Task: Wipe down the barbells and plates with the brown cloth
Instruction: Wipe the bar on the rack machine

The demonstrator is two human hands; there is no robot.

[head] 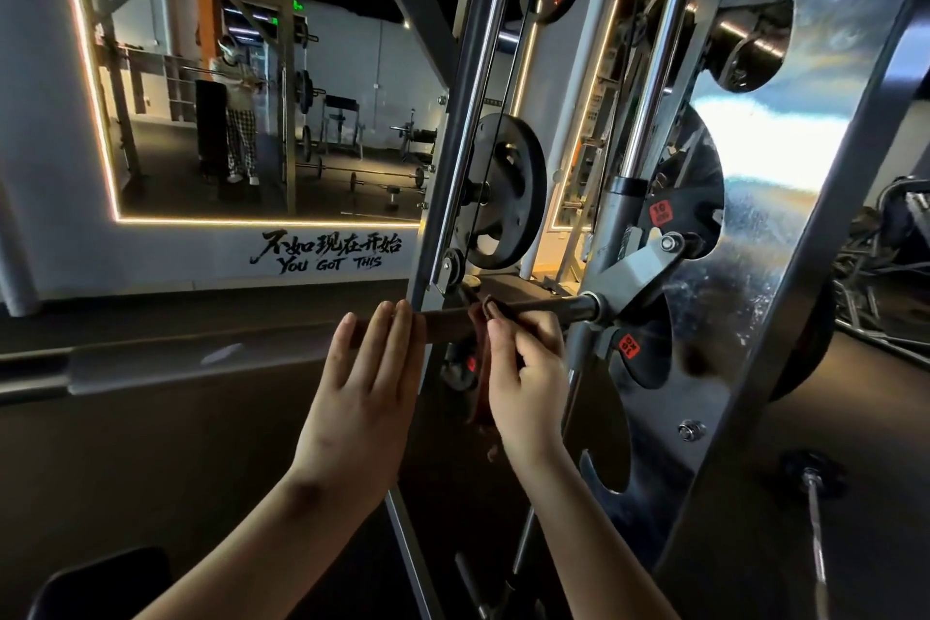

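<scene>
Left hand: the left hand (367, 383) is lying over the bar (543, 306) with its fingers straight and close together, gripping nothing.
Right hand: the right hand (528, 368) is curling its fingers round the brown cloth (479, 398) and pressing it against the bar, just beside the left hand but not touching it.
Cloth: it is bunching up on top of the bar and hanging down in a strip between the two wrists.
Bar: it is running level across the rack and ending at a grey bracket (634, 267) on the right.
Plates: a black plate (503, 191) is sitting on a peg above the bar, and two more with red labels (631, 346) are showing through cut-outs in the steel panel (755, 292).
Rack: slanted grey uprights (453, 156) and chrome guide rods (654, 81) are rising behind the hands.
Wall: a white wall is carrying black lettering (329, 253) under a mirror (327, 66) that a lit strip (251, 221) is framing.
Mirror: it is reflecting a dark gym, with a standing person (236, 116) and barbells lying on the floor.
Floor: dark matting (176, 458) is spreading under the arms, and a thin barbell (818, 544) is lying at lower right.
</scene>
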